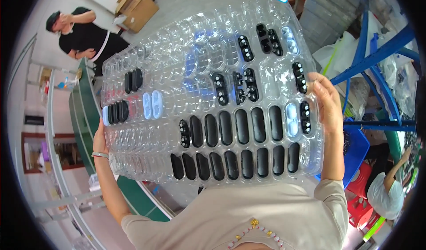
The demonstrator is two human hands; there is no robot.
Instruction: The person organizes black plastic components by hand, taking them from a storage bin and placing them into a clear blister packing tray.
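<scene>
I hold a large clear plastic blister tray [171, 88] up in front of my chest, tilted, with a hand at each side edge. My left hand [100, 137] grips its left edge, most of the fingers hidden behind the plastic. My right hand [326, 100] is wrapped round the right edge. Two near rows carry several black oval case pieces [242, 126]. Farther up sit black pieces with round white spots [220, 88]. Pale blue pieces [153, 104] lie at the left, and others stand along the right side. Many pockets hold nothing.
A person in black [84, 37] stands at the far left by a green-topped bench [91, 117]. Cardboard boxes [135, 10] lie on the floor behind. To the right are a blue metal frame [377, 55], a blue bin [356, 148], red stools [358, 205] and a seated person [385, 194].
</scene>
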